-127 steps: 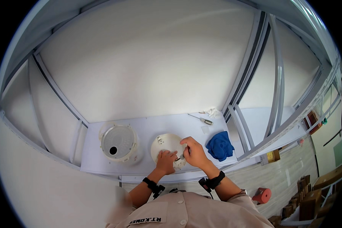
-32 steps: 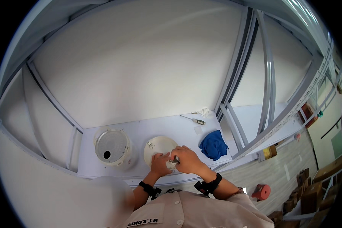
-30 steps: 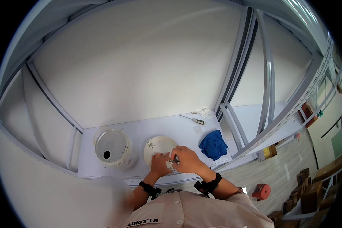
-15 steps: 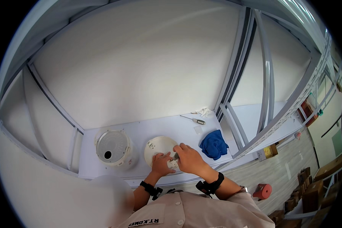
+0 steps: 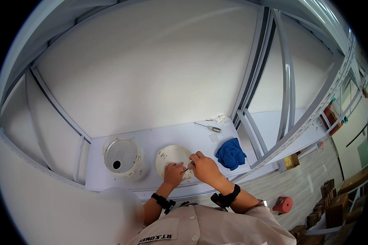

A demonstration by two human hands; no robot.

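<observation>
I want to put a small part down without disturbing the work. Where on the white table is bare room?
Bare table lies behind the round white disc, toward the screwdriver. Another bare strip runs between the disc and the blue cloth. It is crowded at the disc's near edge, where the left hand and right hand work.

**A factory work booth**

This looks like an assembly workshop. A plain white bench (image 5: 163, 136) stands in a booth of pale metal frame (image 5: 288, 85) and white panels. A screwdriver (image 5: 208, 128) and a blue rag (image 5: 230, 153) lie on the bench. To the right, brown boxes (image 5: 335, 204) are stacked on a grey plank floor (image 5: 302, 179).
</observation>
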